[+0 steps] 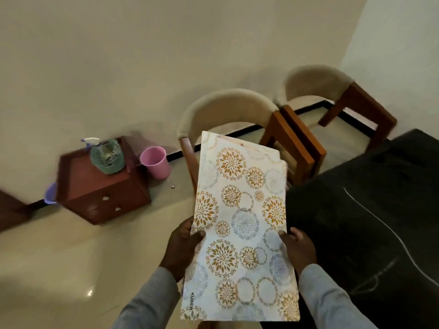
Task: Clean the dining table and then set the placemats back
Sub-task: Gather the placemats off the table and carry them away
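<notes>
Dining table [380,210]: dark top, at right, partly out of frame. Placemats [240,222]: a stack held in the air beside the table edge, over the floor. Judged light, thin, flexible, likely slick; best taken by both long edges. Left hand [183,248] grasps the left edge, thumb on top; right hand [297,248] grasps the right edge. Count in the stack unclear; under-fingers hidden; lower corners cut off

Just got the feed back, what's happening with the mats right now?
The person is holding a stack of floral-patterned white placemats in the air with both hands, the left hand gripping one long edge and the right hand the other. The dark marble dining table sits to the right, with no mat laid on the visible part.
</notes>
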